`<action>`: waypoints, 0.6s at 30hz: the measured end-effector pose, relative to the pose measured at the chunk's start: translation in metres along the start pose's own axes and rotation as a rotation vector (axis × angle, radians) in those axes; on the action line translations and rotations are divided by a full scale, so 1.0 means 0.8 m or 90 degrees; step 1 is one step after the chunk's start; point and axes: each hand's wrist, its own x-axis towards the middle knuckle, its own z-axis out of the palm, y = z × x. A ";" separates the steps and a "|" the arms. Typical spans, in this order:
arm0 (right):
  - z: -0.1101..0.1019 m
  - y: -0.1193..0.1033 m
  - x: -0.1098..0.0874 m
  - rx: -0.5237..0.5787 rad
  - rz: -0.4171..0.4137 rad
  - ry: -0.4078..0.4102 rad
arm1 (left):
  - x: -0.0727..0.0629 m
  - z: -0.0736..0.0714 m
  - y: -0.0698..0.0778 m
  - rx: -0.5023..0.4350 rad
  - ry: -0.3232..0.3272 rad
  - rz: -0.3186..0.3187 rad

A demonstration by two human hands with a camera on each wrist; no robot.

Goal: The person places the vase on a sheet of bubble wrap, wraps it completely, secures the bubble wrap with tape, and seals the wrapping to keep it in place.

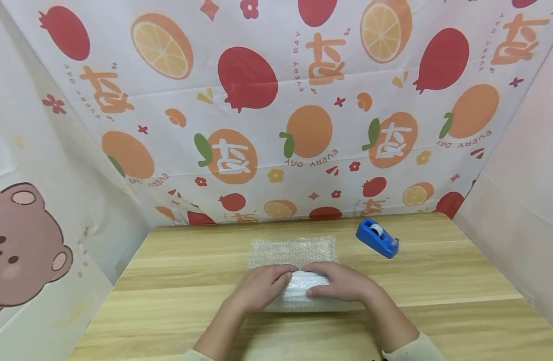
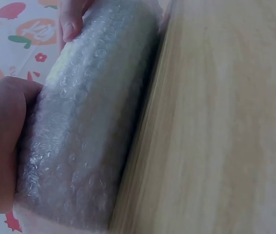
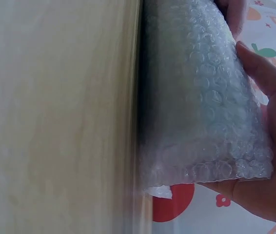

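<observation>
A white bundle wrapped in bubble wrap [image 1: 300, 285] lies on the wooden table, near its front half. My left hand [image 1: 261, 287] grips its left end and my right hand [image 1: 341, 282] grips its right end. Both thumbs lie on the near side of the bundle, while the other fingers reach over its far side. In the left wrist view, the clear bubbled layer [image 2: 84, 112] curves round the bundle beside my left thumb. The right wrist view shows the bubble wrap's open edge [image 3: 211, 168] near my right palm. What is inside cannot be made out.
A flat stretch of bubble wrap [image 1: 293, 250] spreads on the table behind the bundle. To the back right stands a blue tape dispenser [image 1: 378, 237] with a roll in it. A fruit-printed cloth [image 1: 267, 125] hangs behind the wooden table [image 1: 177, 296].
</observation>
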 end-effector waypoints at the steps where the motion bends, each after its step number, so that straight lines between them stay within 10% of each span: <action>1: 0.000 0.000 0.001 0.004 -0.002 -0.005 | 0.000 0.000 -0.001 -0.002 0.001 -0.001; 12: -0.003 -0.002 0.003 -0.024 -0.007 -0.032 | 0.010 0.004 0.004 0.104 -0.001 -0.029; 18: 0.002 -0.027 0.005 -0.214 0.018 0.008 | 0.012 0.011 0.010 0.152 0.023 -0.058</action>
